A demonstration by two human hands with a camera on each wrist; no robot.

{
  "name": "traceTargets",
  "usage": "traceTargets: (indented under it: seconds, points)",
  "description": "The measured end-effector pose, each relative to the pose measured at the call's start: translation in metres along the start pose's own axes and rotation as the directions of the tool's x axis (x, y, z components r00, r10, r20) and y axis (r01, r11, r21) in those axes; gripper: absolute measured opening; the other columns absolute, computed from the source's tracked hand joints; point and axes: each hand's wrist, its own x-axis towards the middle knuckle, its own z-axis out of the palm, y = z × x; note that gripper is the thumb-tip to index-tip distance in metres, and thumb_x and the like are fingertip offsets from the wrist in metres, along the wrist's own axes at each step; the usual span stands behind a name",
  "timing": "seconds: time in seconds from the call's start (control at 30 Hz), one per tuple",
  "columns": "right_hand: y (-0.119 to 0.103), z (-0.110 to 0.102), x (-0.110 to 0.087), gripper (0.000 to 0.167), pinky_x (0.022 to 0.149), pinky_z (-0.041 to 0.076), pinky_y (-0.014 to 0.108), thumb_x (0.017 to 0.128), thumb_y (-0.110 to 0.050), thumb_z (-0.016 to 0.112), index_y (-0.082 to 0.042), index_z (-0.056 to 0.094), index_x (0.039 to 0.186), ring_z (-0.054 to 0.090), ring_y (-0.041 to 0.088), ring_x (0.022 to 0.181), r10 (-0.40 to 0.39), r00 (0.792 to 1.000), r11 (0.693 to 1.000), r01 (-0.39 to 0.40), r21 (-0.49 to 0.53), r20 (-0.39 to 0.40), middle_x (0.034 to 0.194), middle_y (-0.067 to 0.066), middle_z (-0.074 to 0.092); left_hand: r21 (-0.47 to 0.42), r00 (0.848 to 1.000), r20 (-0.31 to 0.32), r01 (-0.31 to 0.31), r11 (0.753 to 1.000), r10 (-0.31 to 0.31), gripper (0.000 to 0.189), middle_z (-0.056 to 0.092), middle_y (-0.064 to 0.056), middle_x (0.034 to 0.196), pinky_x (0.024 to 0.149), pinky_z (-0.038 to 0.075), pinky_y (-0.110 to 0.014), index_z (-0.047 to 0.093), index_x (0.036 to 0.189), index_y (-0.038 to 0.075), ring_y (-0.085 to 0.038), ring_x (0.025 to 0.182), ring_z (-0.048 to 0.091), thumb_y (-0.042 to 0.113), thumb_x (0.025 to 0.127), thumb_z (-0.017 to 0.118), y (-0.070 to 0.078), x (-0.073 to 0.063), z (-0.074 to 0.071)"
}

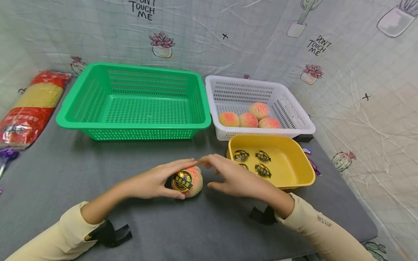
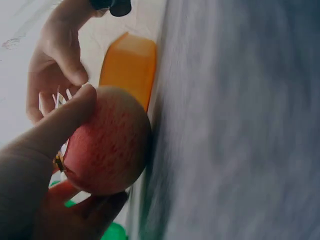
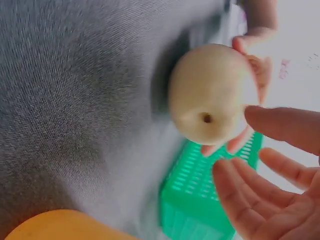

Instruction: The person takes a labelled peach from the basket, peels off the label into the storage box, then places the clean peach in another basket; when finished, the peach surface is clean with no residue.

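Note:
My left hand (image 1: pixel 153 182) grips a peach (image 1: pixel 196 185) between thumb and fingers, low over the grey table. A round black-and-gold fruit sticker (image 1: pixel 182 181) faces up on it. In the left wrist view the peach's red, speckled side (image 2: pixel 110 142) shows; the right wrist view has its pale underside (image 3: pixel 212 90) with a small dark hole. Just to the right, my right hand (image 1: pixel 236 177) hovers with loosely bent fingers apart from the peach and nothing in its grasp. Its fingers (image 3: pixel 285 130) are spread in the right wrist view.
A yellow tub (image 1: pixel 290 163) with several round stickers stands at the right. Behind it, a white basket (image 1: pixel 258 82) contains several peaches (image 1: pixel 259 110). The green basket (image 1: pixel 134 125) stands at the back left, beside a red-and-yellow bag (image 1: pixel 36 105). A purple-wrapped lollipop (image 1: pixel 8 155) lies far left.

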Motion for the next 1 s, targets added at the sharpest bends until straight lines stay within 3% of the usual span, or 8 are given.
traceTargets:
  seconds: [0.07,0.17,0.33,0.7,0.87,1.0]
  points:
    - [-0.002,0.0,-0.005,0.032,0.076,0.051,0.027,0.086,-0.008,0.071,-0.005,0.057,0.114,0.06,0.017,0.091,0.028,0.999,0.998,-0.026,0.058,-0.041,0.106,0.007,0.062,-0.016,0.999,-0.049,0.004,1.0,-0.005,0.081,0.039,-0.003,0.145,0.101,0.037,-0.044,0.037,0.145,0.011,-0.018,0.131,0.038,0.041,0.08,0.075,-0.001,0.001,0.005]
    - [-0.006,0.004,-0.009,0.011,0.066,0.051,0.024,0.092,-0.015,0.065,-0.007,0.065,0.099,0.061,0.01,0.075,0.09,0.995,0.982,-0.081,0.171,-0.04,0.086,-0.001,0.065,-0.013,0.991,-0.136,0.005,1.0,-0.007,0.079,0.045,0.001,0.139,0.096,0.041,-0.043,0.043,0.141,0.011,-0.016,0.124,0.044,0.04,0.077,0.079,-0.001,0.003,0.013]
    - [-0.007,0.018,-0.008,0.015,0.055,0.049,0.025,0.096,-0.02,0.059,-0.008,0.067,0.092,0.059,0.006,0.061,0.199,0.98,0.941,-0.189,0.281,-0.004,0.073,-0.002,0.064,0.039,0.971,-0.237,-0.009,0.999,0.018,0.076,0.049,0.0,0.134,0.092,0.043,-0.045,0.048,0.137,0.01,-0.017,0.119,0.046,0.037,0.074,0.082,0.002,0.006,0.023]
    - [-0.007,0.017,-0.01,0.012,0.052,0.047,0.025,0.095,-0.012,0.059,-0.006,0.063,0.086,0.057,0.005,0.059,0.167,0.984,0.927,-0.138,0.35,-0.056,0.07,-0.001,0.062,0.044,0.962,-0.273,-0.014,0.999,0.025,0.077,0.049,0.001,0.133,0.09,0.043,-0.046,0.049,0.136,0.01,-0.017,0.116,0.046,0.036,0.072,0.083,0.002,0.011,0.031]
    - [-0.007,0.008,-0.021,0.01,0.054,0.048,0.026,0.094,-0.011,0.06,-0.004,0.063,0.087,0.057,0.007,0.06,0.142,0.988,0.915,-0.107,0.388,-0.061,0.071,-0.002,0.061,0.042,0.96,-0.28,-0.014,0.999,0.025,0.078,0.049,0.001,0.133,0.09,0.044,-0.045,0.048,0.136,0.01,-0.018,0.117,0.046,0.037,0.072,0.083,0.001,0.011,0.034]
    - [0.0,-0.01,-0.04,0.006,0.055,0.05,0.027,0.092,-0.007,0.062,-0.006,0.064,0.087,0.058,0.011,0.061,0.171,0.975,0.914,-0.105,0.392,-0.14,0.071,-0.002,0.06,0.039,0.949,-0.316,0.018,0.999,-0.005,0.076,0.051,0.0,0.13,0.089,0.047,-0.042,0.049,0.134,0.009,-0.016,0.114,0.051,0.035,0.071,0.084,-0.001,0.01,0.034]
